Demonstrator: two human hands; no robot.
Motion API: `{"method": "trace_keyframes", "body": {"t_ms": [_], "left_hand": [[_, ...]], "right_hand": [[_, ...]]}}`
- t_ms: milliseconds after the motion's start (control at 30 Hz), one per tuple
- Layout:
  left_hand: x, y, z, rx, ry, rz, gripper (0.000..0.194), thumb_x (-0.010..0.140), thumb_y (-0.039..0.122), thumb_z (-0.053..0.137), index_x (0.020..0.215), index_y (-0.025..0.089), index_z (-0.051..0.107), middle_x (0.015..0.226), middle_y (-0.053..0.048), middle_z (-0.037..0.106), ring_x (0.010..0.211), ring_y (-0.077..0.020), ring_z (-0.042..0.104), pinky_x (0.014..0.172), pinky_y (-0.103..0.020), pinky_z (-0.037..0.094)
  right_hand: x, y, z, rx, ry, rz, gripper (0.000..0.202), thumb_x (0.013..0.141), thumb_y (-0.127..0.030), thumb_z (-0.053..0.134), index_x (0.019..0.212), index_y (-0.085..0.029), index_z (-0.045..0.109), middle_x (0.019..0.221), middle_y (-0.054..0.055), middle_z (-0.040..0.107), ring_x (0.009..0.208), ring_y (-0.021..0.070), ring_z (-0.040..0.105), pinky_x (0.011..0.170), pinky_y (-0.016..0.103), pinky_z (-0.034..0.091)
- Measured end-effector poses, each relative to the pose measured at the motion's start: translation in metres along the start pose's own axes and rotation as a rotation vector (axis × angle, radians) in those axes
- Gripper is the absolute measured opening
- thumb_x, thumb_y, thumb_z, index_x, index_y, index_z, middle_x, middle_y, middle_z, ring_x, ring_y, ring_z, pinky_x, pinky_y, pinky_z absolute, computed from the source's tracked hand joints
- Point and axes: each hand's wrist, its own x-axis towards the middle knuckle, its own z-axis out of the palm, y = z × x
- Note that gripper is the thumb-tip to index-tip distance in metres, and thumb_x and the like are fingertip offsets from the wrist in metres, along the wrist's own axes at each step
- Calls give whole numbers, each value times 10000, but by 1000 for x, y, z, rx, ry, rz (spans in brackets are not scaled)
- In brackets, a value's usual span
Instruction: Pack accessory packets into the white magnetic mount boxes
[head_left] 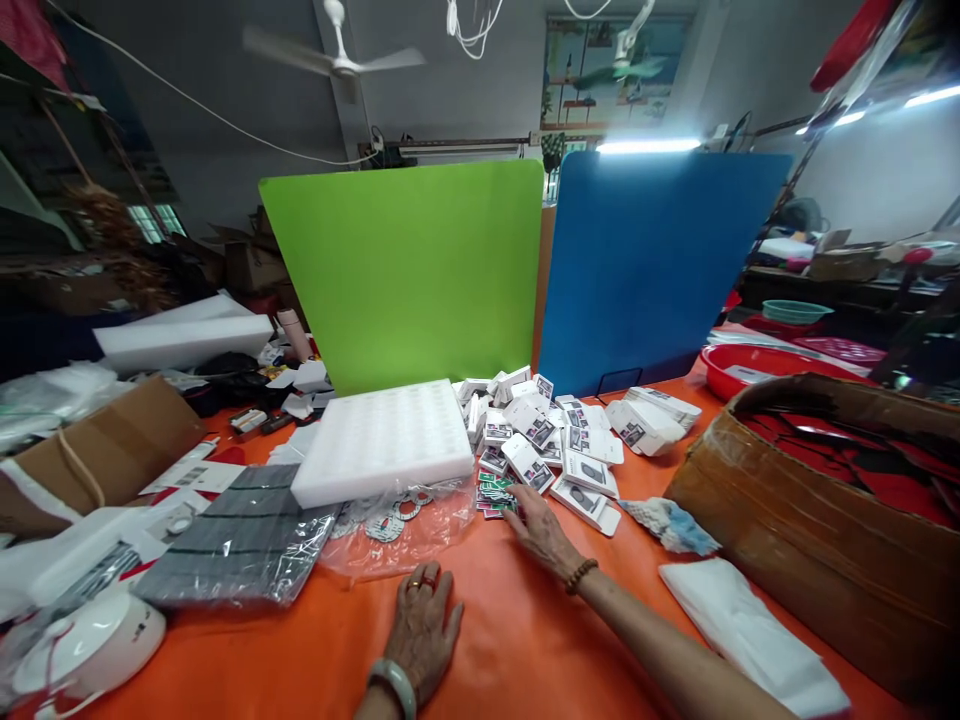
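My left hand (pixel 424 625) lies flat on the orange table cover (pixel 487 640), fingers stretched out and nothing in it. Farther forward, my right hand (pixel 538 528) reaches to a small pile of green and pink printed cards (pixel 493 492), its fingertips at the pile's right edge and its fingers apart. Just behind the cards is a heap of small white printed boxes (pixel 529 462), some lying flat with flaps out. To the left, a white foam block (pixel 390 440) sits partly on a clear plastic bag (pixel 427 545) with grey-white rings (pixel 385 527) in it.
At right stand a large cardboard box (pixel 787 540) of red and black pieces, a white folded sheet (pixel 750 630) and a crumpled cloth (pixel 671 525). Dark wrapped sheets (pixel 244 545) lie at left, near a white appliance (pixel 94 645). Green (pixel 412 280) and blue (pixel 645 270) boards rise behind.
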Motion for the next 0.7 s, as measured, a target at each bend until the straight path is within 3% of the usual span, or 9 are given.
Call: {"method": "trace_keyframes", "body": {"t_ms": [167, 333, 500, 700], "left_hand": [[-1, -2, 3, 10, 10, 11, 293, 864, 261, 527, 1131, 165, 599, 1182, -112, 625, 1132, -278, 544, 971, -446, 425], [-2, -2, 5, 12, 13, 14, 306, 868, 270, 525, 1142, 156, 598, 1191, -121, 620, 1144, -285, 531, 978, -452, 411], [-1, -3, 5, 18, 19, 19, 311, 861, 273, 538, 1144, 161, 600, 1184, -118, 622, 1139, -287, 534, 976, -449, 413], [-2, -1, 4, 26, 11, 10, 311, 865, 279, 533, 1143, 156, 600, 1190, -118, 622, 1142, -288, 535, 980, -454, 415]], "right_hand": [[31, -1, 23, -132, -34, 65, 228, 920, -326, 486, 1045, -170, 595, 1051, 119, 614, 994, 247, 566, 869, 357, 442], [45, -3, 36, -286, -81, 160, 370, 939, -462, 426, 998, -171, 647, 976, 135, 615, 948, 277, 556, 844, 381, 394], [49, -6, 43, -372, -92, 206, 469, 922, -548, 401, 1125, -190, 626, 1052, 163, 607, 987, 309, 537, 839, 417, 363], [34, -8, 44, -391, -93, 180, 422, 923, -545, 403, 1071, -224, 634, 1063, 132, 611, 1002, 298, 528, 853, 414, 347]]}}
